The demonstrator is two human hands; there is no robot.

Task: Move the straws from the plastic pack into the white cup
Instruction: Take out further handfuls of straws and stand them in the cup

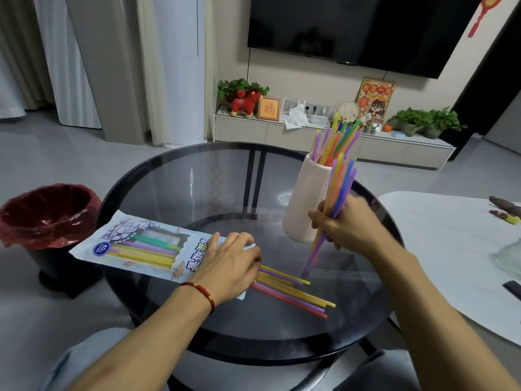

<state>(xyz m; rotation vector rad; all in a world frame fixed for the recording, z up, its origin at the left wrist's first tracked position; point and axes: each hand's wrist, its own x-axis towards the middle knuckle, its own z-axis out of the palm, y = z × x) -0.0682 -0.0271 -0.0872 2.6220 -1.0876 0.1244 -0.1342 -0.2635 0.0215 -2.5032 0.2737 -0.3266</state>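
Note:
The plastic straw pack [135, 246] lies flat on the round dark glass table [174, 176], with coloured straws showing through its window. My left hand [228, 266] presses on the pack's open end. Several loose straws [293, 292] stick out from under that hand toward the right. The tall white ribbed cup [306, 198] stands at the table's right side, with several straws [335, 139] upright in it. My right hand [342, 224] grips a bunch of straws [339, 182], held tilted in front of the cup, their tops just below its rim.
A bin with a red liner [48, 215] stands on the floor left of the table. A white table [456, 249] with small items adjoins on the right. Behind are a TV cabinet [310, 131] with plants and ornaments, and curtains on the left.

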